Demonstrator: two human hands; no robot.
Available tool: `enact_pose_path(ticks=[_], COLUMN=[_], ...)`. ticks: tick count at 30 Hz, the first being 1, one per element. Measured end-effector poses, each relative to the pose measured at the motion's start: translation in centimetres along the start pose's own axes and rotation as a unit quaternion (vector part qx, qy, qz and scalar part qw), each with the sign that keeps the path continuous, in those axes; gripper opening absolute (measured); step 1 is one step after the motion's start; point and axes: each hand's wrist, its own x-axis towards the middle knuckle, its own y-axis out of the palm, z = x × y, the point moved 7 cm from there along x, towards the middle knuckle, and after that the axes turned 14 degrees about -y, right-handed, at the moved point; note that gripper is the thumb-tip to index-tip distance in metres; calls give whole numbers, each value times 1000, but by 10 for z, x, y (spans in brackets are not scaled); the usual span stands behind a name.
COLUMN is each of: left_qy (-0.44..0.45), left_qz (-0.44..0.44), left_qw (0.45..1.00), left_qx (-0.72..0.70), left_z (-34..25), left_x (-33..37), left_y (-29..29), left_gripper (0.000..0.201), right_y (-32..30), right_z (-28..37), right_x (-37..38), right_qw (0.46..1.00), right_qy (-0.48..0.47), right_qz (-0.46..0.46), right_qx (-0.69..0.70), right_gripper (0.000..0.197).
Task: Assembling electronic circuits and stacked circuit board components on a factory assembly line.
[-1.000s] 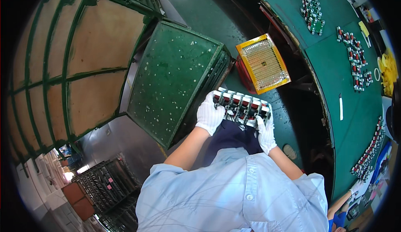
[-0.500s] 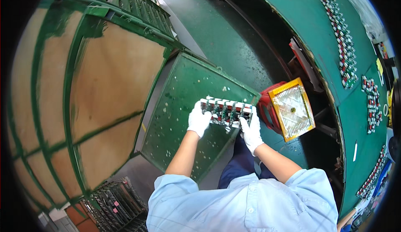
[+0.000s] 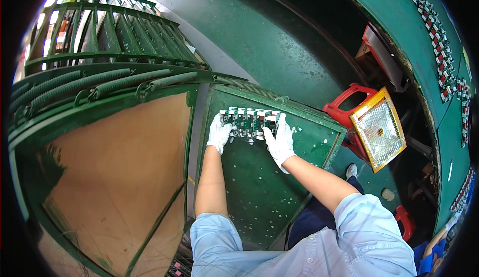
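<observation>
Between my hands is a row of small electrical parts point(image 3: 245, 123), coloured white, green, black and red, packed side by side. My white-gloved left hand point(image 3: 218, 134) grips its left end, thumb on the near side. At the right end, my gloved right hand point(image 3: 280, 143) closes on the parts in the same way. Below them is a green, paint-speckled panel point(image 3: 259, 192) with a raised rim; the row is near its far edge. Whether the row touches the panel I cannot tell.
Left of the panel stands a green-framed rack with brown boards point(image 3: 124, 177) and coil springs point(image 3: 119, 85) along its top. A red stool point(image 3: 349, 100) bears a yellow-edged square piece point(image 3: 380, 130). Further right, a green worktable point(image 3: 424, 52) carries rows of similar parts point(image 3: 439, 47).
Both hands have moved the row forward and left over the panel, toward its far edge. The head view has shifted, showing more of the rack's springs and slatted racks behind.
</observation>
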Motion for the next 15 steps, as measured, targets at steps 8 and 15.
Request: enact_pose_path(ticks=[8,15], left_qy=[-85,5], left_qz=[122,-106], left_qw=[981,962], left_qx=[-123,253], left_z=[13,-12], left_x=[45,50], left_y=[0,-24], left_gripper=[35,36], right_y=[26,23], right_z=[-9,-10], right_x=[8,9], right_qw=[998,998], right_qy=[47,55], right_qz=[-1,26], right_qx=[-33,-17], right_gripper=[84,84])
